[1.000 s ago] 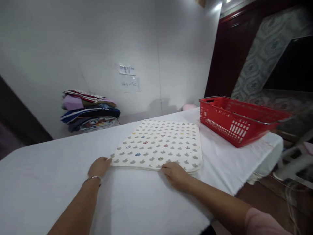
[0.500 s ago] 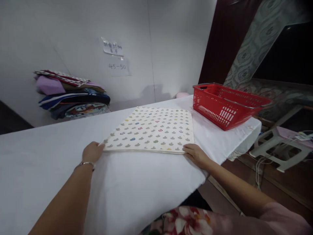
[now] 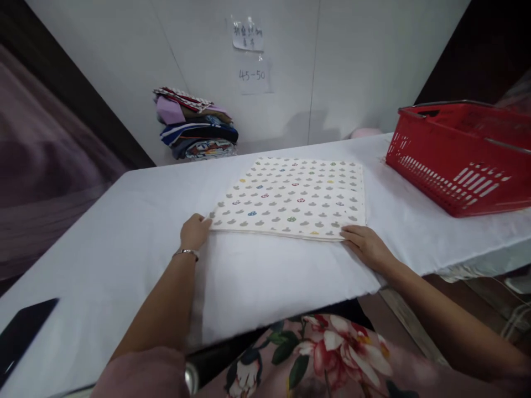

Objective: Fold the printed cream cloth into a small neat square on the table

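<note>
"Where's the cloth [image 3: 286, 196]?"
"Flat on the counter [image 3: 265, 276], just beyond the fingers, its near edge running between the left fingers [image 3: 202, 222] and the right fingers [image 3: 352, 231]."
"Anything different from a second ago?"
"The right fingers were partway along that edge; now they're by its right corner."
"And their hold?"
"The left fingers pinch the left corner. The right ones lie close together over the edge; whether they grip, I can't tell."

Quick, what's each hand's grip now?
Left hand: closed, pinching the near left corner of the cloth.
Right hand: on the cloth's near edge; whether closed cannot be told.
</note>
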A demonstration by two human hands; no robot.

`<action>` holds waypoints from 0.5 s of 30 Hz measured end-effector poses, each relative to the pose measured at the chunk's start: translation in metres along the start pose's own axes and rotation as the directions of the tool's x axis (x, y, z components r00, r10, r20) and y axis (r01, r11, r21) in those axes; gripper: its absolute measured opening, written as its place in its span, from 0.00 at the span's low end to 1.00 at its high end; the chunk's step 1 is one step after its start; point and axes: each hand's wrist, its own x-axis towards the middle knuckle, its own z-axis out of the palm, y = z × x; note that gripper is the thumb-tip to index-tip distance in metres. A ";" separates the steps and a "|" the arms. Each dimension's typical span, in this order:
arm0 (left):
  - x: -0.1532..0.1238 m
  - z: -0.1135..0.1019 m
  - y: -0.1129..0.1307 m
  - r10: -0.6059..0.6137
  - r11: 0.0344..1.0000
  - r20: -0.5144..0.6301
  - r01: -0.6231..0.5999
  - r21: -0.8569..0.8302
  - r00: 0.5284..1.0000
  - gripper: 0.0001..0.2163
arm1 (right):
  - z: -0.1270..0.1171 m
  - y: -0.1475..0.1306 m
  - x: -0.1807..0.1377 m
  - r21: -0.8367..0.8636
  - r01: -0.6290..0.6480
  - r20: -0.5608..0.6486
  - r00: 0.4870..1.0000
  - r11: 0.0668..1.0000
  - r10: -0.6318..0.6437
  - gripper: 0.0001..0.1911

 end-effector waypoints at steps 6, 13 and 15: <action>-0.022 0.007 0.032 0.214 0.968 -0.195 -0.234 -0.088 0.957 0.12 | -0.005 -0.011 0.002 0.139 -0.111 0.009 0.994 0.984 0.111 0.15; -0.095 0.055 0.137 0.770 0.621 -0.020 -0.758 -0.200 0.637 0.10 | -0.003 -0.012 0.016 0.275 -0.215 0.063 0.977 0.937 0.206 0.12; -0.111 0.070 0.161 0.837 0.533 0.005 -0.812 -0.240 0.548 0.08 | -0.004 -0.010 0.020 0.305 -0.220 0.089 0.975 0.927 0.202 0.11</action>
